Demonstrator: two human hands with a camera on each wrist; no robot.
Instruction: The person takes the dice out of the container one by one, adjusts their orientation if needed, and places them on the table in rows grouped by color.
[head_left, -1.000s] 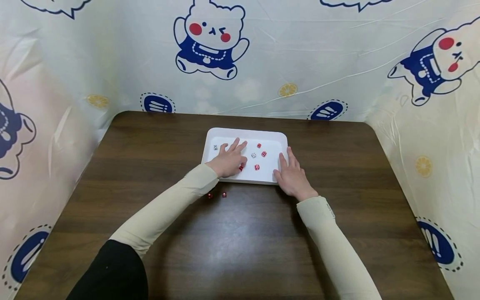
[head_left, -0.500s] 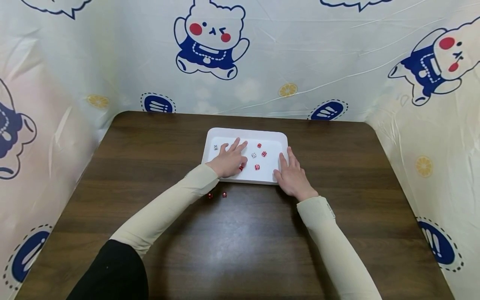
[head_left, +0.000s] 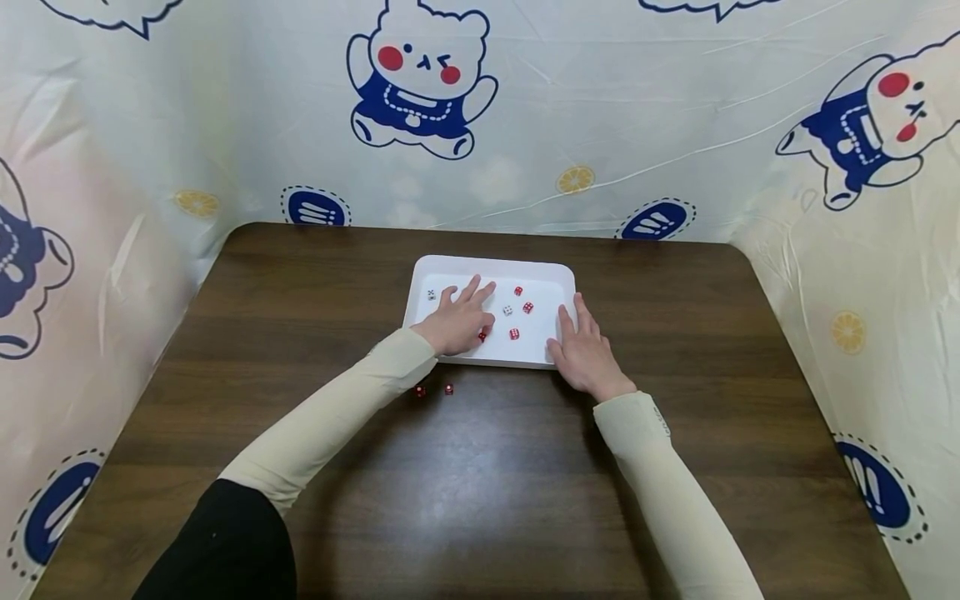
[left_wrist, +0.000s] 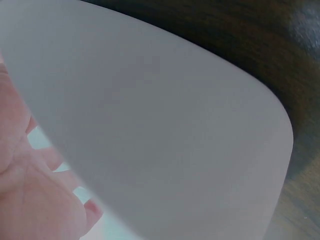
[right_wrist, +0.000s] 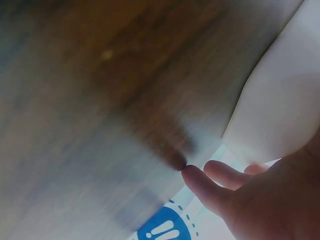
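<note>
A white tray lies on the brown table in the head view, with several red and white dice inside. Over its left half, my left hand has its outer fingers spread. Its index finger is bent down to a red die, which it appears to pinch; the thumb is mostly hidden. My right hand rests along the tray's right edge, fingers fairly straight. Near it are a red die, a second red die and a white die. The left wrist view shows the palm behind the tray wall.
Two more red dice lie on the table in front of the tray, one die beside the left sleeve and another die just right of it. A white die sits in the tray's left part. A printed curtain surrounds the table.
</note>
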